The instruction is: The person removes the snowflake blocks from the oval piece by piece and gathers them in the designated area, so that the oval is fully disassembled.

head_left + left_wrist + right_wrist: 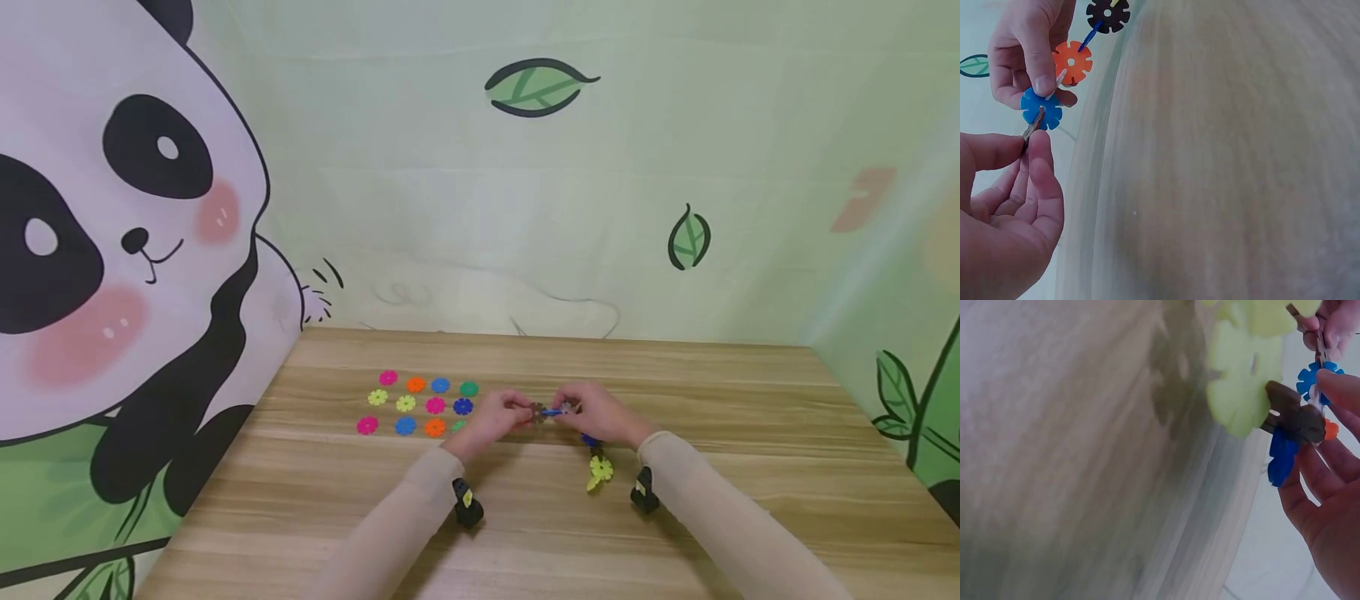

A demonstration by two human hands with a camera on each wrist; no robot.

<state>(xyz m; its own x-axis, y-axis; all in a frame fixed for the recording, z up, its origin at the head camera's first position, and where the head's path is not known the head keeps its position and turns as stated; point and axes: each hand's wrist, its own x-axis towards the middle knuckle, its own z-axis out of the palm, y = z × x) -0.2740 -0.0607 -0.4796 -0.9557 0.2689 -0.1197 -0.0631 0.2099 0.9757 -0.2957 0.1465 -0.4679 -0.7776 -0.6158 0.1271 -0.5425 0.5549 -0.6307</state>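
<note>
My left hand [489, 423] pinches a brown notched disc [538, 412] between thumb and fingertips. In the left wrist view that disc stands edge-on against a blue notched disc [1041, 110], at its slots. Opposite, my right hand [603, 414] grips the chain near the blue disc and a whitish disc [1057, 84], thumb against them. From there the chain runs through an orange disc [1073, 64], a dark blue disc [1282, 457], a dark brown disc [1108, 15] and yellow discs [601, 468] that hang toward the table. My fingers partly hide the joints.
Left of my hands, loose flower-shaped discs lie in rows on the wooden table [337, 517], among them a pink disc [367, 426], an orange disc [434, 427] and a green disc [468, 388]. A printed panda backdrop [420, 208] stands behind the table.
</note>
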